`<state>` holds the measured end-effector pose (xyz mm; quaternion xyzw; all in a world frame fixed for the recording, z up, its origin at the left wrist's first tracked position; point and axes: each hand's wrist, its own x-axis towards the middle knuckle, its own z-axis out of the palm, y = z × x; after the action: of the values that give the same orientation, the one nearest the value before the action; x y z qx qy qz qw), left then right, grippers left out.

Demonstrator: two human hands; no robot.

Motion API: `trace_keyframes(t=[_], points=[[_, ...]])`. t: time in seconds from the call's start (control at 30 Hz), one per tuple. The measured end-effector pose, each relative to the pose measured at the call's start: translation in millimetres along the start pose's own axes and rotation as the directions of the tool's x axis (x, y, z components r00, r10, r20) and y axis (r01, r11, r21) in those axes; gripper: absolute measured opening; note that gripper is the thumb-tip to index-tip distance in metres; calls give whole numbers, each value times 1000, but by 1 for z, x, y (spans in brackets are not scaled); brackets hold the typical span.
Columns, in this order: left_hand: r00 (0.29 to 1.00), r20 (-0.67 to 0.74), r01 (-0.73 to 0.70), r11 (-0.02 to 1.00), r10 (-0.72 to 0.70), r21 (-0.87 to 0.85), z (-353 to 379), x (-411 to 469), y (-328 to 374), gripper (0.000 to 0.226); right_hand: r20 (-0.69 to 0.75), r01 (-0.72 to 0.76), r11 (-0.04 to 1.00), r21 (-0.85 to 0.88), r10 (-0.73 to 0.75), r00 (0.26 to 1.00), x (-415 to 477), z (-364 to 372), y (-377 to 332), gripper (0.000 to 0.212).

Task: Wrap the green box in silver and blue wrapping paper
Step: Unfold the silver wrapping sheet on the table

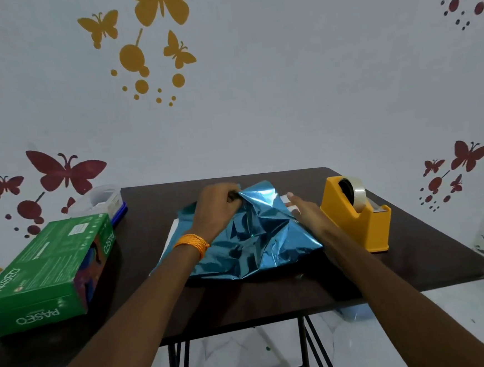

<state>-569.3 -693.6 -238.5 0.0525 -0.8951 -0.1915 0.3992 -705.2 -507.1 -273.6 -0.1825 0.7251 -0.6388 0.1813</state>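
On dark table [272, 294], head view: crumpled blue wrapping paper [256, 237] at centre, pale underside showing at left. Left hand [219, 205] gripping paper's far edge, fingers curled; orange wristband [192, 243] on wrist. Right hand [305, 210] flat on paper's right side, fingers straight. Green box [48, 271] at table's left edge, apart from paper, unwrapped. Yellow tape dispenser [359, 220] just right of paper.

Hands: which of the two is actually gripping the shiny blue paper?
The left hand, the one with the orange wristband: its fingers curl round the far edge of the blue paper. The right hand has straight fingers.
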Motion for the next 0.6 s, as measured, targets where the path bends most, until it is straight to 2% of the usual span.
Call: trace_keyframes(t=[0.1, 0.17, 0.2, 0.23, 0.3, 0.37, 0.43, 0.5, 0.57, 0.6], points=[[988, -46, -137, 972, 148, 192, -15, -2, 7, 10, -15, 27, 981, -190, -30, 999, 16, 5, 2, 29], [977, 2, -211, 955, 215, 207, -27, -4, 14, 16, 38, 100, 922, -374, -93, 995, 30, 4, 1, 51], [969, 44, -248, 946, 245, 209, -33, -6, 19, 18, 63, 133, 846, -516, -118, 991, 38, 1, -1, 66], [956, 81, -293, 928, 282, 230, -40, -7, 23, 20, 69, 149, 748, -647, -138, 988, 41, 0, -9, 68], [923, 136, -384, 864, 360, 326, -50, -11, 35, 23, 67, 185, 620, -762, -210, 975, 47, -5, -22, 51], [904, 219, -426, 817, 367, 389, -59, -17, 51, 22, 185, 298, 604, -739, -244, 952, 38, -5, -38, 44], [899, 339, -403, 826, 277, 394, -65, -25, 75, 24, 283, 336, 615, -713, -186, 941, 32, 0, -44, 31], [879, 428, -385, 840, 208, 382, -69, -35, 99, 29, 356, 311, 584, -750, -41, 934, 23, 5, -46, 30], [841, 513, -383, 859, 172, 340, -70, -45, 118, 30, 369, 239, 539, -808, 146, 918, 16, 13, -40, 16], [808, 572, -372, 875, 141, 311, -71, -49, 124, 31, 359, 221, 511, -831, 187, 914, 19, 17, -34, 8]])
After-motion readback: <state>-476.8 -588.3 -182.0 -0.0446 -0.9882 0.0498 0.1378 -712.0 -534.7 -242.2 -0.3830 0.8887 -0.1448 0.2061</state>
